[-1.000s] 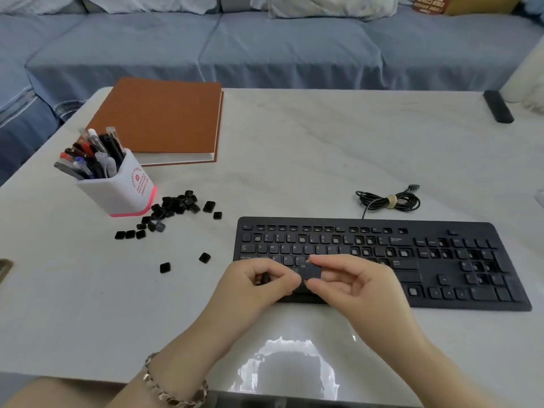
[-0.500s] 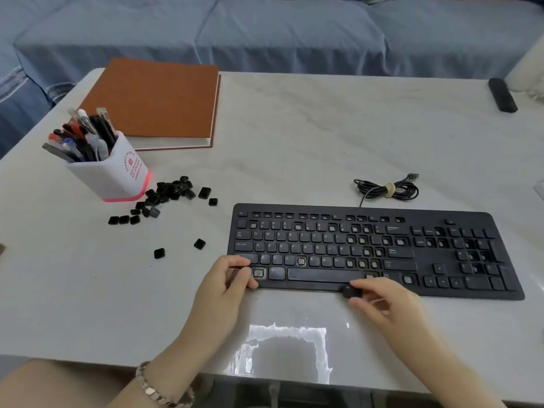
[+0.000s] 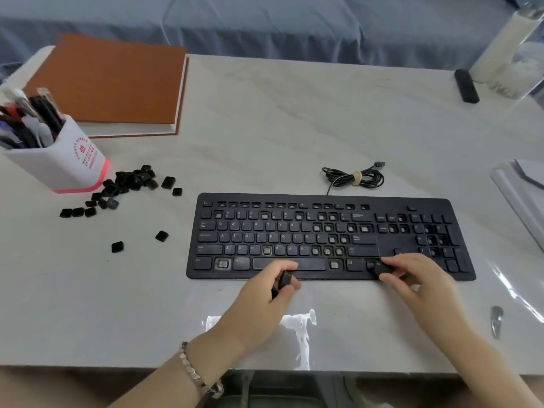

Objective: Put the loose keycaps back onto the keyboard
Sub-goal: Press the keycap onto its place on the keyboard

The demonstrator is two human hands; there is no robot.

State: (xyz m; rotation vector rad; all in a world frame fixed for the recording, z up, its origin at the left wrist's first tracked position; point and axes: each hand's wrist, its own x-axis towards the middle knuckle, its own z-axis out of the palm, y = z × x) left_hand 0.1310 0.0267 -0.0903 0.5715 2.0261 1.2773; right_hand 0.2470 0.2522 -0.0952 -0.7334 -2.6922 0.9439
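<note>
The pale marble-patterned table [image 3: 265, 128] carries the flat black plastic keyboard [image 3: 391, 205] near its front edge, with many sockets uncapped across the number row, the right-hand letter columns and the keypad. The right hand [image 3: 418, 287] is over the right end of the bottom row, its fingers pinching a wide black keycap [image 3: 381, 268] at or just above an open position there; whether it touches the socket cannot be told. The left hand [image 3: 262, 298] is at the keyboard's front edge below the space bar, fingers curled round a second black keycap [image 3: 285, 280], held clear of any socket. The heap of loose black keycaps [image 3: 129, 184] lies well apart to the left, beside the white square pen pot [image 3: 67, 169], with two stray black keycaps [image 3: 161, 236] between heap and keyboard. Principal risk, in my judgement: the wide cap goes down tilted or off-centre, since the fingers cover part of it; that could strain the clip beneath or seat one side only. Secondary: a cap of the wrong width or legend is forced onto this position, its legend being unreadable here. Third: the left hand, occupied with its own cap, does not steady the keyboard, so a firm press at the right end may skid it. Minor: the left hand's cap could slip and drop onto the small bare sockets [image 3: 333, 264] of the bottom row.
</note>
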